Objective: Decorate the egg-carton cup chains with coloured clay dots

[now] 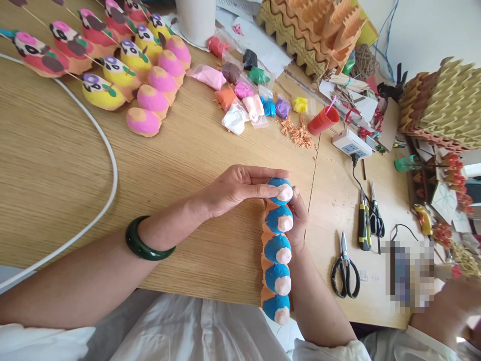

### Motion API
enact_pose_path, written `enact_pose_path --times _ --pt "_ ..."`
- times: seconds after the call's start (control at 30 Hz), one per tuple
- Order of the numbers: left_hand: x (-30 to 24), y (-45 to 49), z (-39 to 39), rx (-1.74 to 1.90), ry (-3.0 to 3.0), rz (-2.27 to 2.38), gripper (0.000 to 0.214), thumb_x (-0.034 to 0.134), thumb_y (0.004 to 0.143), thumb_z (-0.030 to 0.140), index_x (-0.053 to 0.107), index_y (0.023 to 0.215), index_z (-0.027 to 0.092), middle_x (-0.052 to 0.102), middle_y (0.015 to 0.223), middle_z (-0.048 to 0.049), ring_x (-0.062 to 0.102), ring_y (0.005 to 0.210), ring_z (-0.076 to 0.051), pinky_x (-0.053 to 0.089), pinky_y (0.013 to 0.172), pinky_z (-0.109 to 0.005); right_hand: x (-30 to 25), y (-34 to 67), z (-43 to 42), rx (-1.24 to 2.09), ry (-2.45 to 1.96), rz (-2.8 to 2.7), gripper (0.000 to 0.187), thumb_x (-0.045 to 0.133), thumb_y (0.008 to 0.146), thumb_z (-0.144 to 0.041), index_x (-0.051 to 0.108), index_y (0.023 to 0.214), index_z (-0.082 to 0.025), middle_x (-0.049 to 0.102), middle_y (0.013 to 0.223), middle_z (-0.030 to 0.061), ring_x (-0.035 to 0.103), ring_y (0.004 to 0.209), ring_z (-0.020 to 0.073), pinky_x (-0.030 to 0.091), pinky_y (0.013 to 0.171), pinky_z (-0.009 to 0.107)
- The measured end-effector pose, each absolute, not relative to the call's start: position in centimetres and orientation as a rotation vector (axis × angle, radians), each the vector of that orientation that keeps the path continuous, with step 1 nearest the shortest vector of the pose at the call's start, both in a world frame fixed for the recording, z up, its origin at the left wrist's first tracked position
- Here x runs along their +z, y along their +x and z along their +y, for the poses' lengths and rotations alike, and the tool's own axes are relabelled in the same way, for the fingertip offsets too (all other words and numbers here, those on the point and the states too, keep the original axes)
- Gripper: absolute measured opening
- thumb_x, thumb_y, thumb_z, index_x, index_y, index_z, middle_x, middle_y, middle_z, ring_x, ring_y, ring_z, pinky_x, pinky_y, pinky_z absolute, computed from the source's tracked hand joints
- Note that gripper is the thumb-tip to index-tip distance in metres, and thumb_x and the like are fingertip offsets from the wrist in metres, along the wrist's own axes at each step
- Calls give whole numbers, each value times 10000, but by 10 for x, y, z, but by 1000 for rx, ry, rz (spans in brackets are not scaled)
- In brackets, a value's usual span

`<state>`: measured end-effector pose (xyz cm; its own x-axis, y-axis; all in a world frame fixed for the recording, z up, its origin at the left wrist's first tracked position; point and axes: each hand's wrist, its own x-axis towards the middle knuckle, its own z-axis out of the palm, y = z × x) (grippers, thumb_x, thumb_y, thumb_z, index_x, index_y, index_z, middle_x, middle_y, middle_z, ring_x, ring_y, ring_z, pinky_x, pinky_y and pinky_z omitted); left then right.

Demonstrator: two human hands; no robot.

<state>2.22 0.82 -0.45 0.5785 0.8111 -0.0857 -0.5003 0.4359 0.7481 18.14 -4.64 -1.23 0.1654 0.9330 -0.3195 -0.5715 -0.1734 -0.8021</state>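
Observation:
A strip of egg carton [266, 239] stands near the table edge, its row of several rounded cups coated in blue clay. Each cup bears a pale pink lump of clay [284, 223] on its right side. My left hand [235, 188] reaches in from the left, its thumb on the topmost cup beside the pale lump and its fingers stretched along the far side. Behind the strip's right side, my right hand [299, 215] grips the upper end; part of its fingers is hidden by the cups. A dark green bangle [145, 240] circles my left wrist.
Painted carton strips [145, 118] with sticks lie upper left. Bagged coloured clay [235, 118], orange shreds [298, 133] and a red cup [322, 120] are beyond my hands. Scissors [344, 273], a utility knife [364, 225] and a power strip [351, 144] lie right. Another person's arm [443, 311] rests lower right.

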Motion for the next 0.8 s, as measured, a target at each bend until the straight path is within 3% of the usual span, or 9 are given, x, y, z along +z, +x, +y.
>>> enact_pose_path --times 0.13,0.23,0.33,0.4,0.8 --pt "-6 22 9 843 748 452 421 1008 772 305 902 1177 265 883 1161 -69 814 1147 -251 582 1141 -417 -15 184 -46 1416 -1065 -462 349 727 993 -518 639 764 -269 595 666 -72 547 604 134 540 669 305" --pt "-5 21 10 816 728 437 440 984 769 280 896 1200 266 885 1124 -55 813 1084 -230 611 1029 -354 -14 184 -45 1392 -1125 -527 376 689 993 -568 619 768 -275 553 634 -70 512 569 143 528 656 321" --pt "-3 20 10 815 674 449 381 940 813 399 905 1158 242 880 1091 -68 810 1036 -244 626 933 -342 -10 183 -44 1403 -1187 -562 393 705 959 -593 603 757 -272 551 626 -66 502 561 146 500 622 326" --pt "-3 20 10 829 652 471 379 929 826 456 908 1122 221 877 1097 -84 811 1047 -266 630 944 -367 -7 182 -44 1424 -1202 -559 408 742 928 -588 577 733 -269 548 621 -67 503 562 143 499 622 325" --pt "-6 23 9 883 742 515 407 1033 752 374 909 1119 252 886 1063 -51 828 1009 -213 638 1026 -364 -5 178 -44 1434 -1180 -515 371 724 951 -584 686 767 -264 633 648 -56 555 576 142 520 619 320"
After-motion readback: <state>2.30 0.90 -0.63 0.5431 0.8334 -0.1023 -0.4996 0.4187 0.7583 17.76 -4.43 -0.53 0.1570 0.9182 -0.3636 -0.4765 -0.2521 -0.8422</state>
